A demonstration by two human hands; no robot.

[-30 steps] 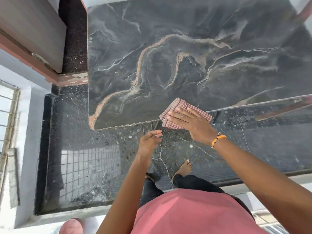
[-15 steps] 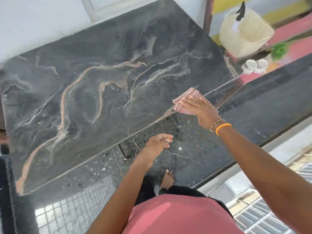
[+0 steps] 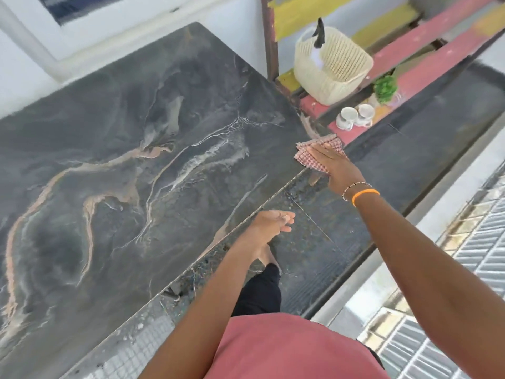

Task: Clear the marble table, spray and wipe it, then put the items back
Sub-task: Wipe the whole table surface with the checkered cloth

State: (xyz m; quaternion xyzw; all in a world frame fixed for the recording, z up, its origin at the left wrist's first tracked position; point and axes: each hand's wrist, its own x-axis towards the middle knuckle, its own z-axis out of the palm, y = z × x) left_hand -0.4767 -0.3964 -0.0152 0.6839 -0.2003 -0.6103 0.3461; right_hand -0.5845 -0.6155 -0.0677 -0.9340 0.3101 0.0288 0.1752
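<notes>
Checked cloth under right hand overhangs marble table corner.

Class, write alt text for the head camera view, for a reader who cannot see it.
A person's right hand presses a checked cloth flat on the near right corner of a dark marble table, while the left hand hangs open by the table's edge. On steps beyond stand a cream basket, two white cups and a small green plant.
</notes>
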